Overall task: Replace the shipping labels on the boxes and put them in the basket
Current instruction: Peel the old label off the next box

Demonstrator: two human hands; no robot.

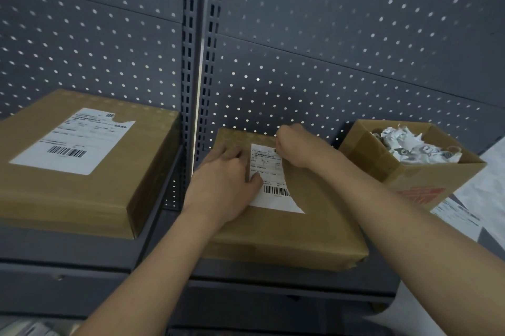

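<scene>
A flat brown box (295, 231) lies on the grey shelf in the middle, with a white shipping label (270, 171) on its top. My left hand (224, 182) rests flat on the box, its fingers straight and its thumb on the label's left edge. My right hand (292, 144) is curled at the label's far right corner and pinches it there; the label's right side looks torn or lifted. A second, larger brown box (109, 193) with its own white label (73, 141), torn at the top corner, sits on the shelf to the left.
An open cardboard carton (415, 179) holding crumpled label scraps (415, 144) stands at the right. Printed paper sheets (459, 215) lie beside it on a white surface. A grey pegboard wall (328, 35) backs the shelf, with a slotted upright (196, 62) between the two bays.
</scene>
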